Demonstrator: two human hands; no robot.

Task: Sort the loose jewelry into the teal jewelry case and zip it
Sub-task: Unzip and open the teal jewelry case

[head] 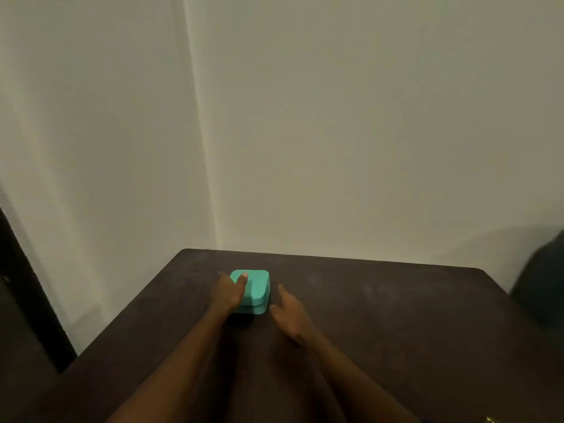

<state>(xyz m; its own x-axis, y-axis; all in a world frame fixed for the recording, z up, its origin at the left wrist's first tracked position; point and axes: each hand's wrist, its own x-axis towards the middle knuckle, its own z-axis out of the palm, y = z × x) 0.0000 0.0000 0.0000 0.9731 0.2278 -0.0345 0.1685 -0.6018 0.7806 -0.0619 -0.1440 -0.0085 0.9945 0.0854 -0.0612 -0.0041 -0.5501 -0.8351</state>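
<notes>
A teal jewelry case [256,288] lies closed on the dark brown table [381,315], toward its far left. My left hand [229,290] rests on the case's left side, thumb laid flat across the lid and fingers down its left edge. My right hand [290,312] sits just right of the case at its front right corner, fingers loosely extended, holding nothing; whether it touches the case is unclear. No loose jewelry shows on the table.
Plain light walls meet in a corner behind the table. A dark object [540,279] stands past the table's right edge. A dark door frame [27,288] runs down the left. Something small and yellowish [489,419] peeks in at the bottom right.
</notes>
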